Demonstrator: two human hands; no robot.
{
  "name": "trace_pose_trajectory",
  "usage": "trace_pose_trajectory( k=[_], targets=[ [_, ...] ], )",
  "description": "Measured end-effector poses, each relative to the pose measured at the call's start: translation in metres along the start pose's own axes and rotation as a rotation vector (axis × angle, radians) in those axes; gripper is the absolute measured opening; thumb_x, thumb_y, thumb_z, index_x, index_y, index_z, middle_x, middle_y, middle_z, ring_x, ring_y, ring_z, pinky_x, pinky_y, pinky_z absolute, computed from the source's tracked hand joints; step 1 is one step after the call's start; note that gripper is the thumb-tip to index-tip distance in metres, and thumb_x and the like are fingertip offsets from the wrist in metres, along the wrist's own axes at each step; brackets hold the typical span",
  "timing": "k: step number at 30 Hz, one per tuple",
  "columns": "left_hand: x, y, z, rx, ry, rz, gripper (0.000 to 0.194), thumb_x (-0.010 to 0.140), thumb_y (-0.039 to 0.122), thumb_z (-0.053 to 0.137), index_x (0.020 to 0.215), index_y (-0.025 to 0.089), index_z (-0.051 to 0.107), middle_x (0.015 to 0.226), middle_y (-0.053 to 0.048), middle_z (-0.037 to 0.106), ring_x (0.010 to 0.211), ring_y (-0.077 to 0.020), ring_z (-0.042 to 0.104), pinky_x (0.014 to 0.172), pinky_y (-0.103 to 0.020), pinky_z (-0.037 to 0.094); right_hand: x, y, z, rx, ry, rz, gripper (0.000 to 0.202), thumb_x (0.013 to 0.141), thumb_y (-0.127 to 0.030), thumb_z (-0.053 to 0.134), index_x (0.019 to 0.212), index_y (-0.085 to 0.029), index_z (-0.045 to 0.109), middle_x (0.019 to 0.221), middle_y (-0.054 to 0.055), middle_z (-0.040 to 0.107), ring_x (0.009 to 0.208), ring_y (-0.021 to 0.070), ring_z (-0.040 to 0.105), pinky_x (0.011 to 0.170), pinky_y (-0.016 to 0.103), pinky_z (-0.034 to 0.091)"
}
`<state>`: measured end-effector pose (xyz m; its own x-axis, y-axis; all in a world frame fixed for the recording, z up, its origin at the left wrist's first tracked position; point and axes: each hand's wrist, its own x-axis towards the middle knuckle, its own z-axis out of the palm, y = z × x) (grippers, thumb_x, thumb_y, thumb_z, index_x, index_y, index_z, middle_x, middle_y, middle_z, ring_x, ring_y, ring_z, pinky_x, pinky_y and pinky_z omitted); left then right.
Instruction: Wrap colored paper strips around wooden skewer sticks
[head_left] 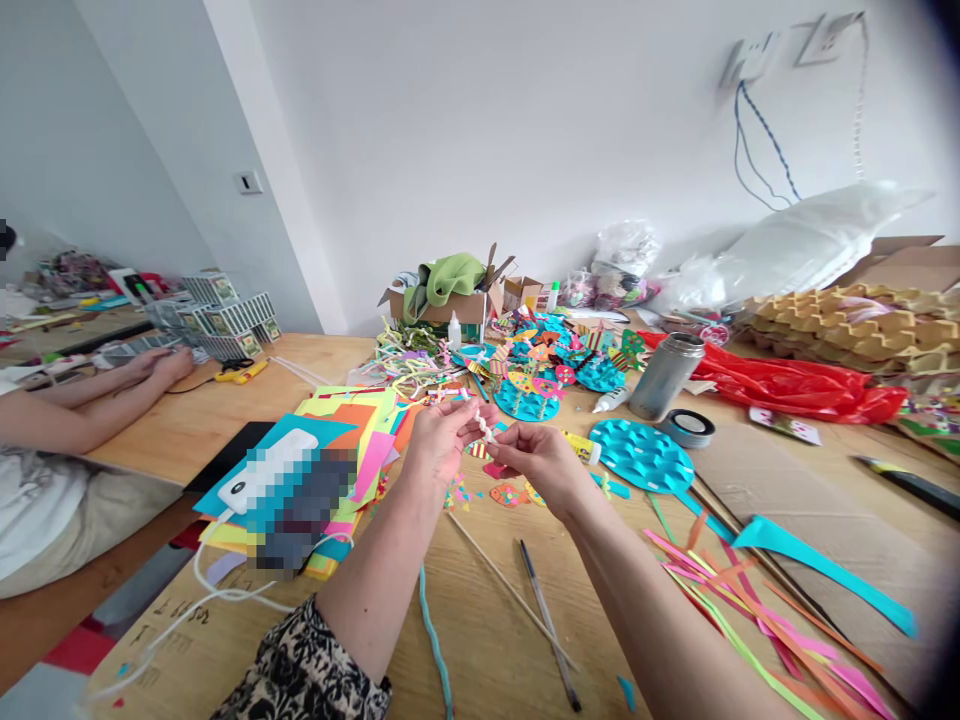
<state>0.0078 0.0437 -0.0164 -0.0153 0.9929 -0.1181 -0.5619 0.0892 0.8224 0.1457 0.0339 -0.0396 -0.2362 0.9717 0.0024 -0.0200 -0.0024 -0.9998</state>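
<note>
Between both hands, above the table, stretches a short white twisted strip (484, 428), perhaps paper or cord. My left hand (448, 432) pinches its upper end, and the fingers of my right hand (534, 455) close on its lower end. Beneath the hands lie small paper fish (510, 494) with coloured dots. Nearer to me, a thin wooden stick (495, 570) crosses a pen (547, 620). Right of my right hand are a yellow glue tube (581, 447) and a round blue scalloped paper piece (641, 455).
Coloured paper sheets (367, 400), a white power bank (268, 470) and a blurred dark object lie left. Paper strips (757, 610), a utility knife (911, 487), tape (688, 427) and a metal flask (666, 375) are right. Another person's arms (112, 395) rest on the far-left table.
</note>
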Motion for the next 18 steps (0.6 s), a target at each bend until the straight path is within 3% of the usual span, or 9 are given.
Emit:
trace_pose_trajectory(
  k=[6,13,18],
  targets=[
    [0.0004,0.0021,-0.0003,-0.001,0.022,-0.005,0.016,0.064,0.014,0.076,0.074,0.008,0.066,0.068,-0.011,0.072,0.068,-0.0221,0.071,0.071,-0.033,0.053,-0.0004,0.0002,0.0031,0.039,-0.009,0.032,0.034,0.058,-0.044,0.079,0.066,-0.015,0.063,0.056,0.000,0.064,0.051,0.0106,0.057,0.054,0.026,0.047],
    [-0.0001,0.0004,-0.0016,0.021,-0.012,0.013,0.018,0.063,0.018,0.077,0.074,0.008,0.067,0.067,-0.010,0.072,0.062,-0.0191,0.070,0.064,-0.028,0.052,-0.0038,-0.0062,-0.0032,0.156,-0.061,0.125,0.045,0.057,-0.057,0.078,0.070,-0.015,0.068,0.067,0.004,0.068,0.056,0.0114,0.059,0.058,0.027,0.048],
    [0.0009,-0.0003,-0.0019,0.026,0.005,0.028,0.018,0.063,0.019,0.077,0.075,0.009,0.067,0.067,-0.010,0.072,0.061,-0.0181,0.069,0.062,-0.027,0.051,-0.0026,-0.0033,-0.0027,0.191,-0.111,0.126,0.037,0.055,-0.047,0.083,0.068,-0.015,0.068,0.063,0.000,0.063,0.054,0.0090,0.056,0.057,0.025,0.045]
  ],
)
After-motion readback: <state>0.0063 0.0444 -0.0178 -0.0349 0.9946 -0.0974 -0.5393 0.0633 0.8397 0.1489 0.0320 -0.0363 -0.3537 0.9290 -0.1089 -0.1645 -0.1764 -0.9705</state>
